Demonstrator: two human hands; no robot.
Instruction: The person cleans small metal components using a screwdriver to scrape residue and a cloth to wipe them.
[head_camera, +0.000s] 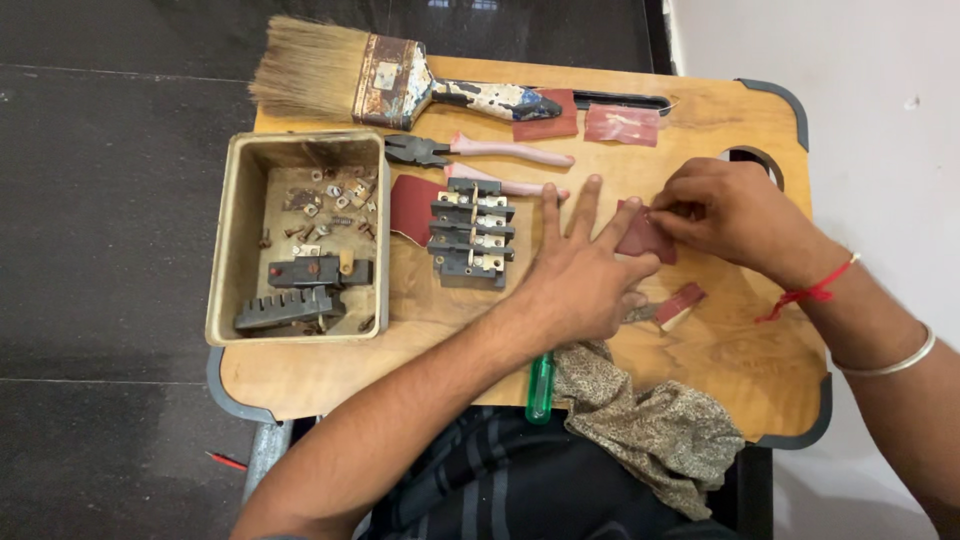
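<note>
Over the middle of the light wooden board with dark rubber corners (700, 350), the left hand (580, 275) was laid palm down, fingers (585, 205) spread and pointed away from the body toward the board's far edge, the forearm angled in from the lower left. And just beside it, the right hand (725, 212) was brought in from the right edge, wrist bent, knuckles up, fingertips bunched and pinched on the upper edge of a small dark red piece of sandpaper (643, 238). That piece was seen lying flat on the board between the two hands, its long axis run roughly from upper left to lower right, its lower left corner touched by the left hand's outermost finger. A red thread and a silver bangle were worn on the right wrist and forearm.

Left of the spread fingers, a dark grey block of switch contacts with brass screws (470, 232) was set on another red sheet. Pink-handled pliers (480, 152) were placed beyond it, jaws pointed left, and a wide, worn paintbrush (390, 80) was laid along the far edge, bristles to the left. A beige metal tray of small rusty parts (225, 240) was parked at the left. A patterned cloth (650, 425) and a green screwdriver handle (540, 388) were draped at the near edge.
</note>
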